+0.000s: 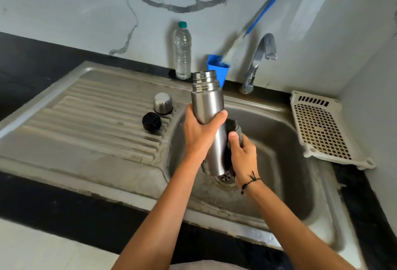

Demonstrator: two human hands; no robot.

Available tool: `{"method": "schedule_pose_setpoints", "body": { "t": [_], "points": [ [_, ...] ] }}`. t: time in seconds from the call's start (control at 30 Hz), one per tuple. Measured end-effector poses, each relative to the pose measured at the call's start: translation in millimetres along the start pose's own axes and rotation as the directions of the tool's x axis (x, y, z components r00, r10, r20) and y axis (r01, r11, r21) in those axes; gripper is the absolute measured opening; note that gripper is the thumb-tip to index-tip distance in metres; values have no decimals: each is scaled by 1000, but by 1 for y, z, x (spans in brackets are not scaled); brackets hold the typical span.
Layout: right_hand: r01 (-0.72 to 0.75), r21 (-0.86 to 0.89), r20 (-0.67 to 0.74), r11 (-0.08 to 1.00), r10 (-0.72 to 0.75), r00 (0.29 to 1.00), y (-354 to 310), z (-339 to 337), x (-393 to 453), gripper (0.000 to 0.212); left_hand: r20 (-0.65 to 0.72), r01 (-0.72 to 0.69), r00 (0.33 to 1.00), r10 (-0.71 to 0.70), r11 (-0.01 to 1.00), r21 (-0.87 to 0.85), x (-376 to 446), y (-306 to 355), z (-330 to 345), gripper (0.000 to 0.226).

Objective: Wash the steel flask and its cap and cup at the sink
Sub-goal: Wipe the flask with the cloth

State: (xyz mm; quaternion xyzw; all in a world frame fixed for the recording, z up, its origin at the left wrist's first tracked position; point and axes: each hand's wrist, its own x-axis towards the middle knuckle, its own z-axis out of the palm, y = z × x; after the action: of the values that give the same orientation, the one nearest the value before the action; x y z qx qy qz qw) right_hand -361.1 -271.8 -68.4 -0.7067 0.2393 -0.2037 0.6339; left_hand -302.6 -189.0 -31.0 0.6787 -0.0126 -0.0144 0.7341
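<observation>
Scrubbing step: left hand [200, 134] wraps the steel flask [209, 106] mid-frame over the basin; right hand [241, 151] grips a scouring pad [236, 129] against its side. Cap [151, 122], cup [163, 103] wait center-left, likely next.

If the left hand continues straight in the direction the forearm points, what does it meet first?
Probably the blue holder behind the steel flask that the left hand grips; depth is unclear, so it could pass over it.
</observation>
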Motion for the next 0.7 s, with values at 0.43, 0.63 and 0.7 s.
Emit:
{"method": "schedule_pose_setpoints", "body": {
  "t": [0.43, 0.63, 0.7],
  "points": [
    [-196, 383, 201, 903, 126, 971, -35, 62, -28, 23, -383, -152, 903, 197, 978, 144, -29, 10, -128, 81],
    [-216, 368, 237, 904, 134, 962, -35, 73, -43, 25, -440, -126, 883, 163, 986, 112, -42, -2, -157, 80],
    [-210, 366, 230, 907, 130, 964, -36, 73, -45, 27, -439, -120, 886, 149, 988, 94, -43, -2, -159, 79]
  ]
}}
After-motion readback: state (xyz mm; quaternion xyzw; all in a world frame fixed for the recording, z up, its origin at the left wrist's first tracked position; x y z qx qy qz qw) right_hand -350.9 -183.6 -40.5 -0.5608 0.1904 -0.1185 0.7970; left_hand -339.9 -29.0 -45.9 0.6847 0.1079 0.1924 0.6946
